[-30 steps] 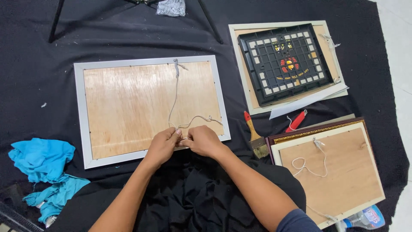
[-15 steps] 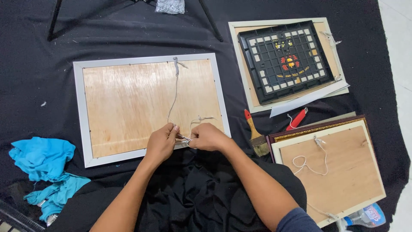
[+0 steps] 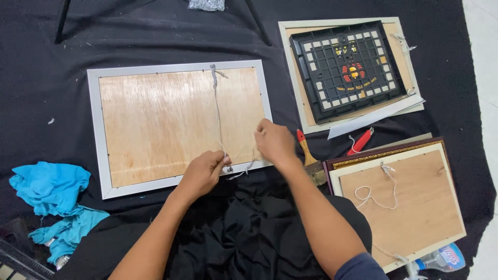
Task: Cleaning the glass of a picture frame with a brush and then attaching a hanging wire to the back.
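1. Fingers on my left hand (image 3: 206, 170) are pinching the white string (image 3: 218, 116) at the bottom edge of the silver frame (image 3: 179, 124).
2. My right hand (image 3: 275, 142) grips the string's loose end just beside it.
3. Frame's lying face down on the black cloth (image 3: 129, 36).

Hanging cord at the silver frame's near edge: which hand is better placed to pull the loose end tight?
Right, probably. The right hand pinches the cord's free end, raised clear of the silver frame. The left hand sits at the near-edge fixing, pinning the cord there, so it suits anchoring.
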